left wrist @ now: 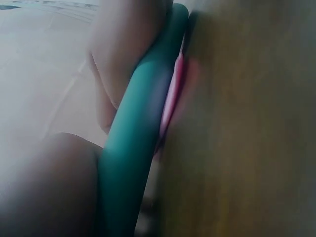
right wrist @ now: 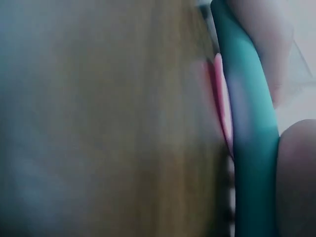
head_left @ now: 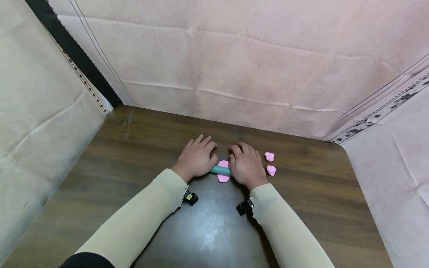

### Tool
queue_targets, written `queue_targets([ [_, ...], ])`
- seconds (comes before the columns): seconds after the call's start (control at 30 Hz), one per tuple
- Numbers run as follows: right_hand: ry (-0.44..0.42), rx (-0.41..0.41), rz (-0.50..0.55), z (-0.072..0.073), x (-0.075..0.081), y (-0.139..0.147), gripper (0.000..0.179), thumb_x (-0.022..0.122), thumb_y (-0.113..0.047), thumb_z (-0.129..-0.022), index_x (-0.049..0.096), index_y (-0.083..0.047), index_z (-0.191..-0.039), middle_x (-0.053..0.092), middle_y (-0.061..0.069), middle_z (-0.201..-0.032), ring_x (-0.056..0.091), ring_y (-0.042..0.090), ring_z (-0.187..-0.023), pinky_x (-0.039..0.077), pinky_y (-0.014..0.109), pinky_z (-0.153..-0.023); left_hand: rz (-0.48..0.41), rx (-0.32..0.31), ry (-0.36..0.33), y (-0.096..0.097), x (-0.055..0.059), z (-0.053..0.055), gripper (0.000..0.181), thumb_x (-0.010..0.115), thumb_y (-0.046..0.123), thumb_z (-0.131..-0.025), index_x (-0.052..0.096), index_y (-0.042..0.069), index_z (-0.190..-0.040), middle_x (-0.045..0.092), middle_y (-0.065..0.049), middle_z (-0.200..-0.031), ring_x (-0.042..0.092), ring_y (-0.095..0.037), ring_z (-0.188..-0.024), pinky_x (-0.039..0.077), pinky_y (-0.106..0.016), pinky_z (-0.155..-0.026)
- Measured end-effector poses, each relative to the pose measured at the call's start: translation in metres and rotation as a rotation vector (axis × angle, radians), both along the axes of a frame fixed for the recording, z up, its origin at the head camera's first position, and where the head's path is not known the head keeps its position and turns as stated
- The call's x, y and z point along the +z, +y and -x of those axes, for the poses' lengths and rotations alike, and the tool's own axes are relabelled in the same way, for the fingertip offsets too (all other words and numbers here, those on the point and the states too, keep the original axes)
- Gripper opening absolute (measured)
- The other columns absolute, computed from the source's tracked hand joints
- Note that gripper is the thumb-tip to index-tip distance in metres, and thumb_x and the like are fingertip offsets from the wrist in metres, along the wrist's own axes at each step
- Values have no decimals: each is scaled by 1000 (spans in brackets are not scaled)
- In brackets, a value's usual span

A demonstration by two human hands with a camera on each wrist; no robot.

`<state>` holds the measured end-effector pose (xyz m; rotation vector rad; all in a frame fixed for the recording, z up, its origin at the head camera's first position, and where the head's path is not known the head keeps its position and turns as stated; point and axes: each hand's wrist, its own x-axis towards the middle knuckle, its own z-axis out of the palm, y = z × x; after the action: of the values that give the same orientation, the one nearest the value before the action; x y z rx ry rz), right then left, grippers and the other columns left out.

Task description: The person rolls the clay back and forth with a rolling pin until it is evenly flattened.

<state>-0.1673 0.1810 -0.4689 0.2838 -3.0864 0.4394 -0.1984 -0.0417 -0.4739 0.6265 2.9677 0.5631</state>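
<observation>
A green rolling rod (head_left: 221, 171) lies sideways across a flattened oval of pink clay (head_left: 223, 179) on the table. My left hand (head_left: 197, 155) presses on the rod's left part, its fingers stretched forward. The right hand (head_left: 247, 165) rests over the right part in the same manner, with the rod's end hidden beneath it. In the left wrist view the rod (left wrist: 133, 118) runs under both hands, and the clay (left wrist: 172, 96) shows as a thin pink sheet below it. The right wrist view has the clay (right wrist: 222, 98) close against the rod (right wrist: 254, 123).
Two small pink clay lumps, a far one (head_left: 269, 156) and a nearer one (head_left: 271, 170), sit just right of my right hand. The brown wooden table (head_left: 117, 178) is bordered by pale cloth (head_left: 234, 67) at the back and both sides.
</observation>
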Motion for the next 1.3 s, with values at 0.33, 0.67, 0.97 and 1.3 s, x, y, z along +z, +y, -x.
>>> queue_targets([
  [0.33, -2, -8, -32, -32, 1, -7, 47, 40, -37, -119, 62, -24, -158, 49, 12, -173, 43, 46, -164, 33, 76, -130, -2, -20, 46, -4, -2, -34, 46, 49, 44, -116, 67, 24, -154, 50, -10, -176, 36, -40, -170, 32, -66, -135],
  [0.67, 44, 0, -6, -60, -1, -11, 45, 43, -38, -120, 64, -23, -157, 53, 14, -171, 46, 44, -163, 38, 75, -128, -14, -92, 156, -11, -7, -65, 43, 46, 46, -120, 73, 26, -146, 61, -8, -167, 45, -39, -165, 41, -63, -130],
  [0.97, 149, 39, 30, -84, -4, -14, 40, 51, -37, -120, 69, -22, -152, 60, 17, -164, 53, 45, -157, 48, 70, -122, -55, -304, 247, -33, -7, -87, 26, 67, 38, -114, 74, 28, -136, 68, 4, -131, 63, -21, -126, 54, -49, -111],
  [1.3, 326, 144, 154, -114, 0, 2, 22, 85, -19, -100, 81, -13, -120, 70, 6, -122, 68, 27, -113, 62, 48, -99, -19, -283, 244, -35, 3, -106, 26, 68, 30, -114, 75, 25, -139, 69, 5, -122, 63, -16, -110, 58, -42, -101],
])
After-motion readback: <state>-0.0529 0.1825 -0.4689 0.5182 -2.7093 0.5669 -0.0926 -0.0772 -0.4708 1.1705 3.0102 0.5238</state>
